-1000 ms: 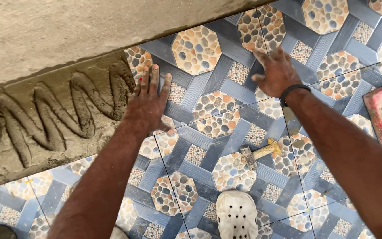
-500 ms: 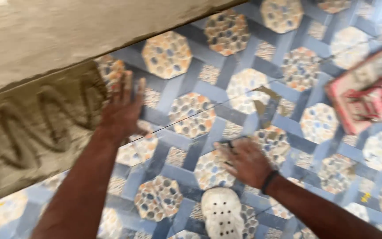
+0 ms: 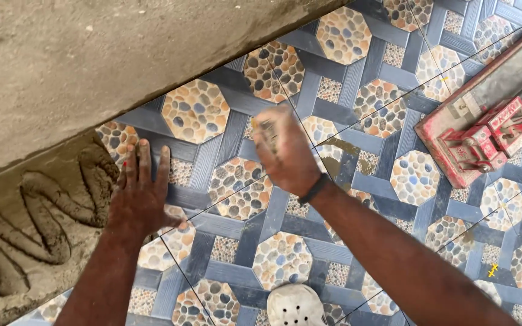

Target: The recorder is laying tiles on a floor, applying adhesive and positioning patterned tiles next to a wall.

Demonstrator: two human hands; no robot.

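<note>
Your left hand [image 3: 140, 199] is flat on the tile [image 3: 212, 181], palm down, fingers spread and straight, holding nothing, just resting on the tile's edge right beside the wet mortar [image 3: 37, 223]. That mortar bed sits to the left of the tile and is combed into wavy ridges. Above both runs a bare grey concrete wall [image 3: 92, 60], slanting across the top of the view.

Your right hand [image 3: 285, 151] is up off the tile, over its middle, blurred. It looks loosely curled, and you can't really tell from here if there's anything in it. There's a dark band on that wrist.

The floor is all the same pattern: pebble-filled octagons with blue-grey woven strips, thin joints between tiles. Off to the right of the tile sits a red tile cutter [image 3: 484, 121], well apart from both hands. Below the tile, at the bottom edge, there's a white perforated shoe [image 3: 294, 305].
</note>
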